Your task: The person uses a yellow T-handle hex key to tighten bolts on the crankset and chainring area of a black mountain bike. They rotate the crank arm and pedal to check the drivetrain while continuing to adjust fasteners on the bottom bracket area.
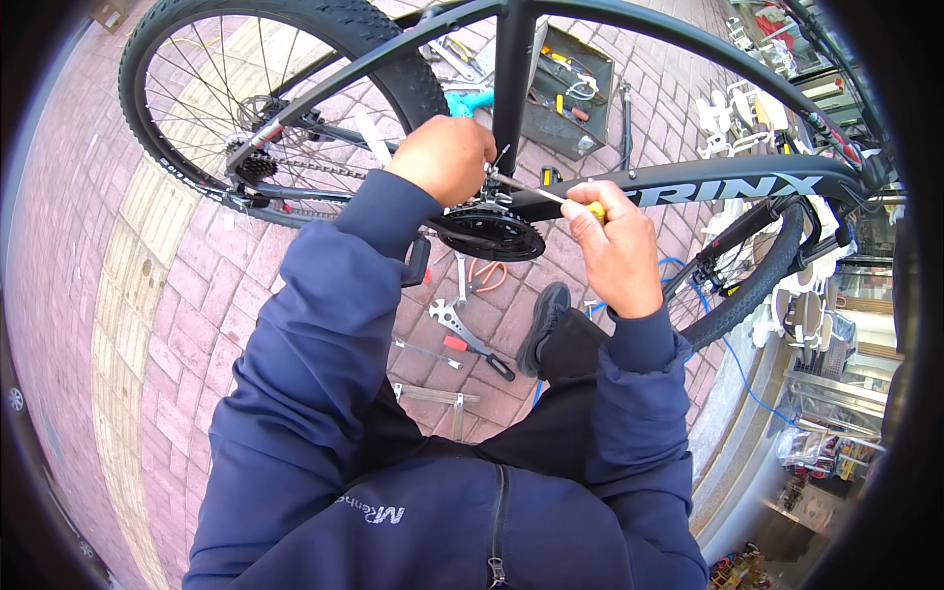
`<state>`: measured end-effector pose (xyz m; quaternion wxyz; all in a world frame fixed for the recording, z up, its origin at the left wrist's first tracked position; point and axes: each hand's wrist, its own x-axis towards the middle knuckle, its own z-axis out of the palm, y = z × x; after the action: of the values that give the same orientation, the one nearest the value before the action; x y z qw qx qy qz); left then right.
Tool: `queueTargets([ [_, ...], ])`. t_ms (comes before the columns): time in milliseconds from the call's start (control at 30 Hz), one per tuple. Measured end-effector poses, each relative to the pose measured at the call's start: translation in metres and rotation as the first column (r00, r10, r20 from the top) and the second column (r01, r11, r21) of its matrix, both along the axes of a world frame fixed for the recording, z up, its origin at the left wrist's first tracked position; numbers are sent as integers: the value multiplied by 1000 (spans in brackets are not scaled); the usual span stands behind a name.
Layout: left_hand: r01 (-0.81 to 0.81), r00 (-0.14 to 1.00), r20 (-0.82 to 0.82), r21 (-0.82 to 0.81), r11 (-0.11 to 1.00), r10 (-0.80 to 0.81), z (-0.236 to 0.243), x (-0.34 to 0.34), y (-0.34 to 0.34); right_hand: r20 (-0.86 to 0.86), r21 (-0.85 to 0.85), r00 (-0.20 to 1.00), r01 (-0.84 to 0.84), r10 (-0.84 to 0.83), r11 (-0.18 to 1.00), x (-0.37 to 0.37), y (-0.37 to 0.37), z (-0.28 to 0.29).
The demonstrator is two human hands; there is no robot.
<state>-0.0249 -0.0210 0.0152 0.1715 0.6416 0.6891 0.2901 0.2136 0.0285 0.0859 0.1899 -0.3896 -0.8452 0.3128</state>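
Right hand (618,246) gripping yellow-handled screwdriver (550,196), left hand (442,159) near chainring (500,239)

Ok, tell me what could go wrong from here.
The screwdriver in the right hand could slip and jab the left hand, which is close to its tip. The left hand might also scrape the nearby chainring. The black-handled wrench lies near the shoe and could be stepped on.
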Motion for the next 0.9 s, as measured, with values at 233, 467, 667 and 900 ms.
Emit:
queueTargets([
  [233,68,986,140,166,984,-92,16,12,4,-406,-104,900,125,-156,987,-20,13,-15],
  [467,-130,982,153,129,983,110,33,8,1,-335,63,942,53,-29,997,-35,24,-9],
  [667,65,992,98,190,980,-85,24,15,2,-462,-197,883,-16,-78,980,-30,26,-9],
  [900,112,935,306,227,967,-180,18,53,11,-594,-263,797,-70,-105,962,-24,23,-8],
])
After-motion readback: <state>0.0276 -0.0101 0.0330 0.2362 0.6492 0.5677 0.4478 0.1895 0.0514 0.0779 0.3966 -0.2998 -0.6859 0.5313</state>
